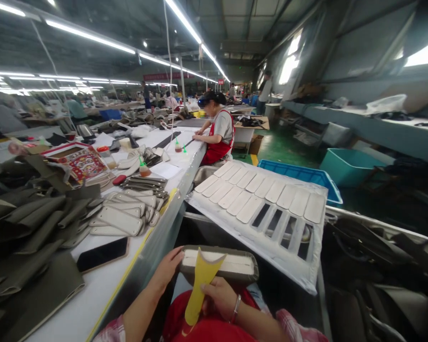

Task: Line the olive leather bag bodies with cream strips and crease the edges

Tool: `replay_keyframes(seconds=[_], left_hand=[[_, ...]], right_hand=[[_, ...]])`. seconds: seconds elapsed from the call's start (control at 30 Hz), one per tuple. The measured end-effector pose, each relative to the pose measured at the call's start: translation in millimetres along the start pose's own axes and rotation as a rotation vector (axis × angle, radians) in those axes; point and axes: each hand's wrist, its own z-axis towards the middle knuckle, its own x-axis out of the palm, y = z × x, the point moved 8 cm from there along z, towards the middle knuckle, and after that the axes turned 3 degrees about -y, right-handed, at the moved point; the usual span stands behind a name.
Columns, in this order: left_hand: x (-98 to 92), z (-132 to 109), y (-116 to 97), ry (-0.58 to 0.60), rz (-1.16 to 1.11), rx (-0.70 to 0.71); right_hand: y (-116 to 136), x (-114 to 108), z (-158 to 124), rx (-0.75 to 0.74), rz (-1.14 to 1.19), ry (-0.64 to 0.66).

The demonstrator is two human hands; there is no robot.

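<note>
My left hand (171, 267) grips the left end of an olive-grey leather piece (248, 280) with a broad off-white strip along its top, resting in my lap. My fingertips are partly hidden behind its edge. In my right hand (219, 295) is a flat yellow scraper (196, 295), pinched near its middle. Its flared, concave end lies over the off-white strip, and its rounded end points down toward my red apron (214, 327). I cannot tell whether the scraper touches the strip.
A pale slotted board (267, 232) holding several off-white strips stands ahead right. On the table lie a phone (102, 254), stacked leather tabs (123, 216) and olive leather pieces (28, 266). A blue crate (299, 173) sits beyond. A co-worker (219, 128) works farther along the table.
</note>
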Motion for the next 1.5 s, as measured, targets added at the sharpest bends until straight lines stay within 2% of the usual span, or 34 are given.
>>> replay_keyframes(seconds=[0.2, 0.33, 0.5, 0.6, 0.7, 0.8, 0.93, 1.07, 1.17, 1.23, 1.33, 1.4, 1.5], left_hand=[[6.2, 3.5, 1.7, -0.025, 0.17, 0.021], [13.8, -1.0, 7.3, -0.025, 0.058, -0.069], [20.2, -7.8, -1.7, -0.025, -0.072, -0.128], [20.0, -12.1, -1.2, -0.028, -0.089, -0.219], [12.3, -17.0, 7.5, -0.114, -0.12, -0.288], [4.9, -20.9, 18.0, -0.227, -0.174, -0.298], [5.8, -22.4, 19.4, -0.257, -0.15, -0.264], [12.3, -22.4, 13.8, -0.2, -0.154, -0.22], [14.5, -18.2, 13.1, -0.141, -0.137, -0.123], [13.1, -13.7, 17.0, -0.126, -0.065, -0.062], [3.9, -12.5, 24.3, -0.177, 0.103, -0.014], [-7.7, -23.5, 22.8, -0.242, 0.193, 0.024], [-29.7, -59.7, 9.8, -0.351, 0.2, 0.108]], right_hand=[[2.4, 7.2, -8.4, 0.056, -0.049, 0.003], [4.8, 12.0, -14.2, 0.029, -0.046, 0.03], [5.0, 5.5, -23.0, -0.046, -0.015, 0.026], [4.8, 0.5, -32.0, -0.057, -0.037, 0.047], [4.8, -3.7, -41.1, -0.035, -0.071, 0.07], [4.1, -5.6, -45.5, 0.006, -0.077, 0.072], [3.6, -2.4, -44.0, 0.021, -0.088, 0.07], [4.7, 3.5, -43.0, -0.004, -0.112, 0.096], [8.2, 4.3, -44.4, -0.035, -0.136, 0.081], [11.5, 4.9, -44.3, -0.064, -0.153, 0.076], [14.4, 6.6, -39.4, -0.096, -0.193, 0.075], [12.2, 11.2, -35.1, -0.078, -0.234, 0.092], [8.7, 25.9, -32.7, -0.053, -0.308, 0.146]])
